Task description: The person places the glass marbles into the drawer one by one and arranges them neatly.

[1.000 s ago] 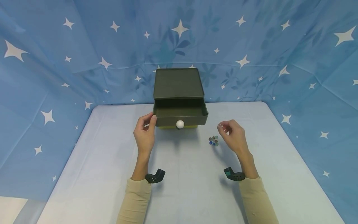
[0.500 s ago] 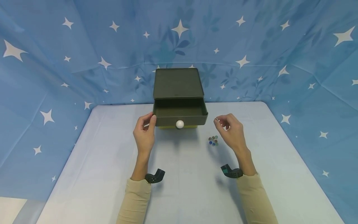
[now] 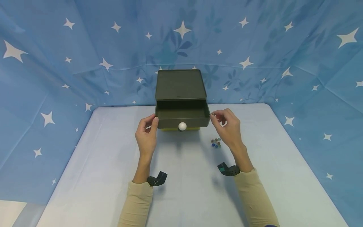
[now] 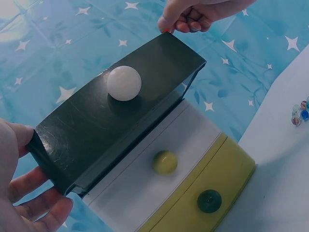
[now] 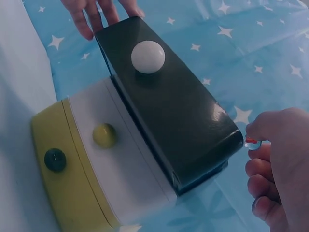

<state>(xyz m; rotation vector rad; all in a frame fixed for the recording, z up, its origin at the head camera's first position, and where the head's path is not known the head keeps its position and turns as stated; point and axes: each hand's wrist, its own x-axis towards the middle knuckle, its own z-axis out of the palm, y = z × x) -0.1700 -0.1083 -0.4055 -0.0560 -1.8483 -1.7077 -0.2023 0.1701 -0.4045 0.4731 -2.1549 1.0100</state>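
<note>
Left wrist view: frame edges cut off the marble group and left hand. Right wrist view: the right hand partly covers the pinched marble. Head view: green drawer conceals white drawer.

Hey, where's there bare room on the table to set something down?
Bare white table shows between the left sleeve and the right sleeve, and outside each. It's crowded near the right end of the drawer, with the right hand and loose marbles close by.
</note>
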